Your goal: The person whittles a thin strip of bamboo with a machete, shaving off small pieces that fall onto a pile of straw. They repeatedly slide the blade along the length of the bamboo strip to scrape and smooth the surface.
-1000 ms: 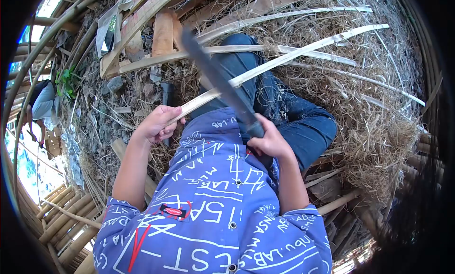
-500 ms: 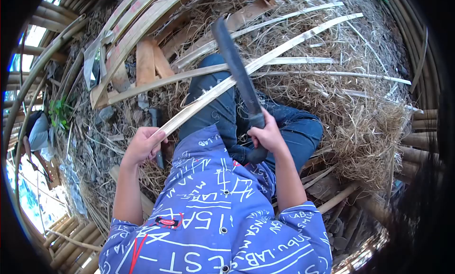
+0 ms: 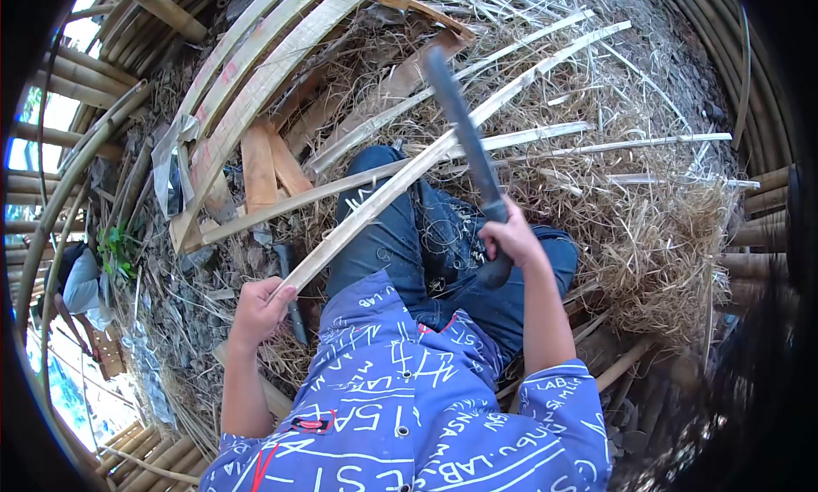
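My left hand [image 3: 258, 313] is closed around the near end of a long pale bamboo strip [image 3: 362, 215], thumb along its top. The strip slants up and right across my raised knee. In my right hand [image 3: 514, 238] is the dark handle of a machete [image 3: 469, 134], its long blade pointing up and away. The blade crosses over the strip in this view, beyond the knee. Just beside my left hand lies a dark-handled tool [image 3: 294, 304] on the ground, partly behind the hand. Thin curled shavings cling to my dark trousers [image 3: 383, 249].
Several other pale strips [image 3: 545, 134] lie across the ground ahead. A heap of fibrous shavings [image 3: 660, 275] spreads to the right. Wide curved slats [image 3: 247, 87] stand at upper left near flat brown wood pieces [image 3: 260, 164]. Bamboo poles [image 3: 763, 236] line the sides.
My right hand and the machete have moved right, with the blade crossing the strip farther from my left hand. My left hand sits slightly lower, still holding the strip.
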A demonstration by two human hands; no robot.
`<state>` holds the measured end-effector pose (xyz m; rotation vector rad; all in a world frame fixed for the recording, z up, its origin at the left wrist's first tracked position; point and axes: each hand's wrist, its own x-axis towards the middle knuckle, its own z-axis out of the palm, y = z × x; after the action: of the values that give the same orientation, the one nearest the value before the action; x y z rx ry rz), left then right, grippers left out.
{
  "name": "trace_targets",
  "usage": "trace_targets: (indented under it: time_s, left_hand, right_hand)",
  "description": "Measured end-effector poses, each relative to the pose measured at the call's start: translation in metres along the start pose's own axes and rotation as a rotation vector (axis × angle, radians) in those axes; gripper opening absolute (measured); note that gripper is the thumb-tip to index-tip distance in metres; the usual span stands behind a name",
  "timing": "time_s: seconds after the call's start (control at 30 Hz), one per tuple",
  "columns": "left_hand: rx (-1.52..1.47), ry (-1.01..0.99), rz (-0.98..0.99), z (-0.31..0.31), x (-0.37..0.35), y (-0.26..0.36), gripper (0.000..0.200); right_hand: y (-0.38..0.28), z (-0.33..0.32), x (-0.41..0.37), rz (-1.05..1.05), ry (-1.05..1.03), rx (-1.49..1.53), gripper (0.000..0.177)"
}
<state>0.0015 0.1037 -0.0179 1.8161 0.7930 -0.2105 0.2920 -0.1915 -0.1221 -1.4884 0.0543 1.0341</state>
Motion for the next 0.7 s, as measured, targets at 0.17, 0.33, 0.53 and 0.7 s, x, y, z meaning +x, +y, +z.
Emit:
trace_targets:
  time_s: [0.17,0.33,0.53,0.7]
  left_hand:
    - [0.021,0.031,-0.066,-0.006,-0.001,0.015,0.028]
    - [0.028,0.037,-0.049,-0.008,-0.002,0.013,0.028]
    - [0.142,0.08,0.033,-0.01,0.003,0.014,0.028]
    - [0.029,0.052,-0.035,-0.013,0.001,0.016,0.026]
  right_hand:
    - [0.005,0.027,-0.026,-0.003,-0.275,-0.124,0.065]
    - [-0.016,-0.019,0.005,-0.044,0.026,0.003,0.061]
    - [-0.012,0.001,0.008,-0.002,-0.025,-0.029,0.057]
    - [-0.003,0.052,-0.031,-0.02,-0.335,-0.159,0.074]
